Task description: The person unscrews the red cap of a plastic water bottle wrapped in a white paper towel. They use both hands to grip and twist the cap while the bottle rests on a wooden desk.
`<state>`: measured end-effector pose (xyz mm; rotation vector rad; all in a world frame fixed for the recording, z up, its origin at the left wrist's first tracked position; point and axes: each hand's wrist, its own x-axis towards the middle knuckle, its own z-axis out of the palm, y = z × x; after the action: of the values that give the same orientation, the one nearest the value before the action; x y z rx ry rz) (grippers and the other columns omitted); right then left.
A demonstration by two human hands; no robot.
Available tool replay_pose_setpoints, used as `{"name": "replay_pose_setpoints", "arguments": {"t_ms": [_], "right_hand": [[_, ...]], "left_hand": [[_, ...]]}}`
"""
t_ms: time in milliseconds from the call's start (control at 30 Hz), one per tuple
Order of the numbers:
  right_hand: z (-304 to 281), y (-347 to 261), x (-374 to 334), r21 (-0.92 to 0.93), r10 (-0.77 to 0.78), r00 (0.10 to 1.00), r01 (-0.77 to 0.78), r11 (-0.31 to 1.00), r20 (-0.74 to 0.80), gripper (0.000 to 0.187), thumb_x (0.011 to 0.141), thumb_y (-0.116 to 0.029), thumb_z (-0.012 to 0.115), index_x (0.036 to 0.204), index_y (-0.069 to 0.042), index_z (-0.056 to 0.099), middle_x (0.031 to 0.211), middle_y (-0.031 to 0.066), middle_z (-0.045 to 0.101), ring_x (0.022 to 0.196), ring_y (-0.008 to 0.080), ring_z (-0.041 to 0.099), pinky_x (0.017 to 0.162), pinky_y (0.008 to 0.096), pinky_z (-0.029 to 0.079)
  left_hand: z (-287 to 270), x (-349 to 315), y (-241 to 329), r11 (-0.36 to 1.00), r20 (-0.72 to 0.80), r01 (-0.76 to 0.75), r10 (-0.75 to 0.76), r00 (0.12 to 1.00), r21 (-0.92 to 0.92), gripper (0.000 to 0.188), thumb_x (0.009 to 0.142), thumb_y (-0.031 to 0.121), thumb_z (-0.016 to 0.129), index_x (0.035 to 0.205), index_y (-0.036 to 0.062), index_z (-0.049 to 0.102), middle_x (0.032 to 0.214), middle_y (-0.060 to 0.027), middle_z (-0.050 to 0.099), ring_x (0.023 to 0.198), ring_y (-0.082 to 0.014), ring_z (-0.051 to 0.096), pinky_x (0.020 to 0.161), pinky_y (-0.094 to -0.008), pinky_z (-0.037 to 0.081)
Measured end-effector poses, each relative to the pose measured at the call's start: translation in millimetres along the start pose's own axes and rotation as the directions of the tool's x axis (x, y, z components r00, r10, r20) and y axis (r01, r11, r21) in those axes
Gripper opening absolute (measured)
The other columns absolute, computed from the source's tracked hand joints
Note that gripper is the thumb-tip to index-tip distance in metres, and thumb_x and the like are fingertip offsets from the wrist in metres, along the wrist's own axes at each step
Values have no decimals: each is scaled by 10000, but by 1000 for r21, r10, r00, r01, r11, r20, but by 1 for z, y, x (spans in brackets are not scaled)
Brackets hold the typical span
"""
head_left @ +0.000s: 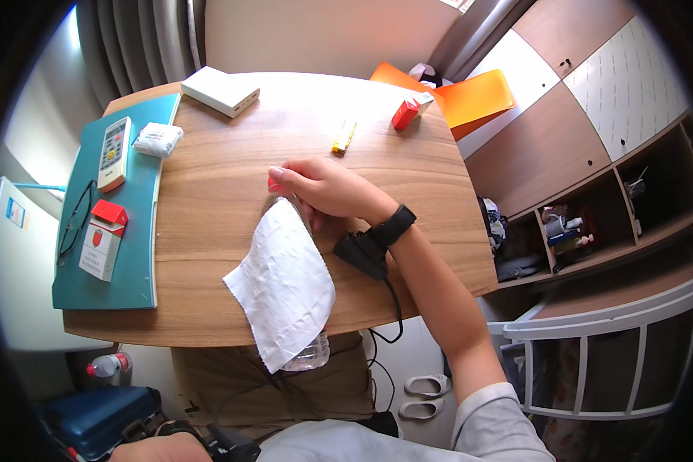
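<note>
My right hand is closed round the neck of a clear plastic bottle, its thumb and fingers at the red cap. A white paper tissue lies over most of the bottle, so only the cap, part of the neck and the base show. The bottle is tilted with its base toward me, past the table's near edge. At the lower left edge, my left hand is cut off by the frame, low and away from the table; its fingers do not show.
On the wooden table lie a teal folder, a remote, glasses, a cigarette pack, a tissue packet, a white box, a yellow lighter and a red-and-white box. Orange chair behind.
</note>
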<state>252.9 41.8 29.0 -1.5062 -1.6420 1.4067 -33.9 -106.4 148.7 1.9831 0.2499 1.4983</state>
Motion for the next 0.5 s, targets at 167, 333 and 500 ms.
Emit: {"name": "replay_pose_setpoints", "arguments": {"t_ms": [167,333,500], "right_hand": [[2,3,8,22,-47,999,47,999,14,499,1106,-465,494,1097,-1,677,783,23,649,571,92,620,516,268,544],[-8,12,8,-46,-55,998,54,997,-16,474,1110,-450,491,1092,-8,660,674,-29,535,550,63,588,488,251,541],[-2,1,8,-10,-13,1000,13,1000,19,465,1112,-463,483,1063,-29,640,664,-29,545,540,61,581,486,249,535]], "left_hand": [[-17,-2,-6,999,191,14,-7,982,-35,121,932,304,683,1034,240,684,1125,47,632,1016,-251,603,862,-508,548],[6,19,11,933,169,184,-244,955,309,141,965,334,605,1007,307,737,1072,55,625,1023,-239,600,831,-340,522],[26,10,56,764,-125,511,-506,853,393,219,1081,325,496,1030,319,709,1054,100,626,998,-157,589,735,-223,491]]}}
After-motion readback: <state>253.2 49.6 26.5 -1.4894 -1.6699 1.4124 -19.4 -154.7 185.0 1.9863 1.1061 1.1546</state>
